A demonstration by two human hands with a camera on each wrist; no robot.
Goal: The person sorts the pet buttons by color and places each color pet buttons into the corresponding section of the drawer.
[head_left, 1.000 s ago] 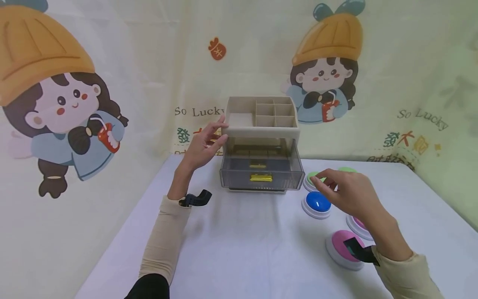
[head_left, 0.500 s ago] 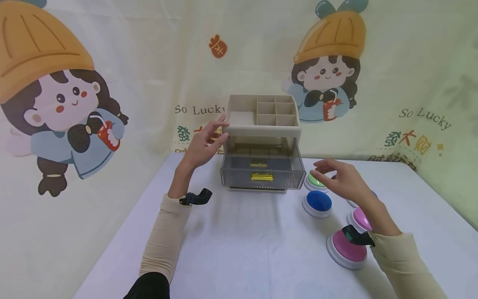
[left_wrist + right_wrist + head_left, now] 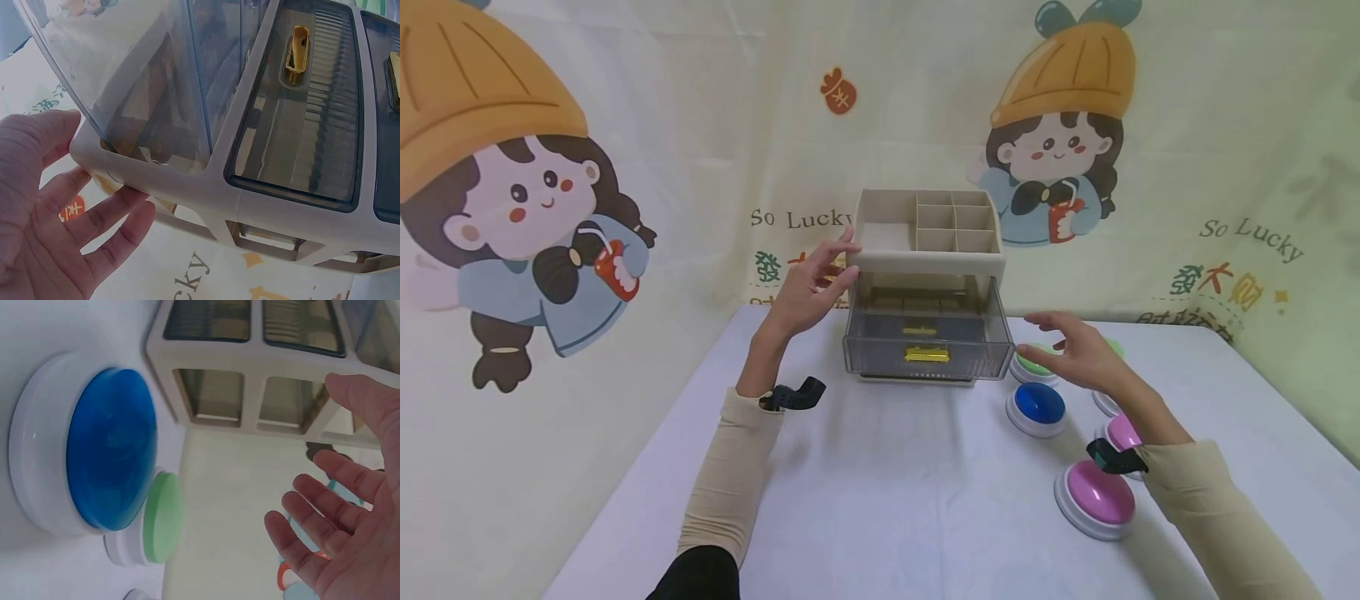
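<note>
Cabinet (image 3: 928,264): spread left grip (image 3: 808,292) touches nine o'clock, empty spread right grip (image 3: 1078,354) hangs at four, only wrist views show side openings (image 3: 290,403).

The beige desktop organizer (image 3: 928,264) stands upright on the white table (image 3: 880,500), its top divided into open compartments (image 3: 883,237), its transparent upper drawer (image 3: 880,357) pulled out, and its lower gold-handled drawers (image 3: 331,125) closed beneath.

A white table (image 3: 880,492) bears a drawer unit (image 3: 927,264) and domed buttons (image 3: 1039,403), probably six, some half-hidden.
</note>
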